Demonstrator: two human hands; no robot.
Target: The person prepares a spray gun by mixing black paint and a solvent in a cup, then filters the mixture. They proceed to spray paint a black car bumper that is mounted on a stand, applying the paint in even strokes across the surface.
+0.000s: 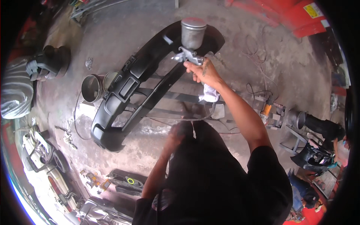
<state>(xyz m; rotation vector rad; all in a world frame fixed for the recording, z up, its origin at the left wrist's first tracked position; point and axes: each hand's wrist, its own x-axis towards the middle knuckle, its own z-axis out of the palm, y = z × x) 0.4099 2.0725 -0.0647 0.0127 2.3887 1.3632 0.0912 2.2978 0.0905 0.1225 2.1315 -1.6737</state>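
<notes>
My right hand point(205, 75) is closed round the grip of a metal spray gun point(193, 36), whose grey cup stands on top. The gun is over the far part of a large black bumper point(147, 63), with its nozzle pointing left. A white cloth point(210, 93) hangs just below the hand, and an air hose point(213, 111) curves down beside it. Close to my dark clothing, my left hand point(175, 135) hangs low; its fingers are blurred and hard to make out. The bumper rests slantwise on a low frame of metal bars point(180, 96).
Left of the bumper stands a round metal container point(92, 88). A plastic-covered object point(17, 92) and a motorcycle point(50, 161) are farther left. Hoses point(258, 56) lie on the floor at right. Other people point(307, 193) are at the right edge; a red panel point(288, 17) fills the far right.
</notes>
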